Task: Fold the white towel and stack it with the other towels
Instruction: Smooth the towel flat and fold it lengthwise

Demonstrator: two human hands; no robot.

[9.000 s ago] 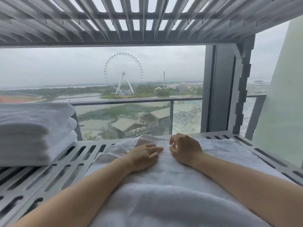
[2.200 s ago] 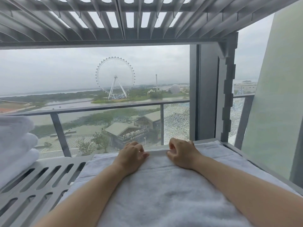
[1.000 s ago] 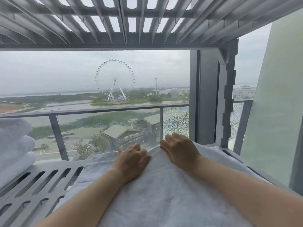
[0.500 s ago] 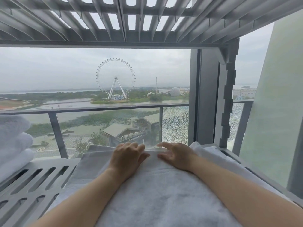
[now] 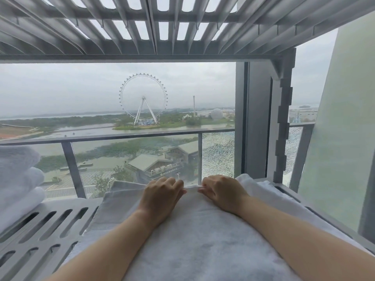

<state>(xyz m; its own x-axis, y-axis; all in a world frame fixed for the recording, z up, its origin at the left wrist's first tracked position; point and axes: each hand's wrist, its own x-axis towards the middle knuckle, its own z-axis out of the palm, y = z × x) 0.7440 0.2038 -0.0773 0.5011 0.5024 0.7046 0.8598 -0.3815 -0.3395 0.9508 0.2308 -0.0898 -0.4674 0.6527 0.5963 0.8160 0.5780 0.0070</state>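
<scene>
Here | both hands' grip (image 5: 191, 188) pinched on white towel (image 5: 203, 240) edge | folded stack (image 5: 18, 179) left | shelf (image 5: 46, 230)

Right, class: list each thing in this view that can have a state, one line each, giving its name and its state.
white towel: lying on the shelf, partly folded, far edge pinched by both hands, not yet stacked
left hand: fingers curled, gripping the towel's far edge
right hand: fingers curled, gripping the same edge
stack of folded towels: folded, piled at the shelf's left end
slotted shelf: carrying the stack and the towel
</scene>
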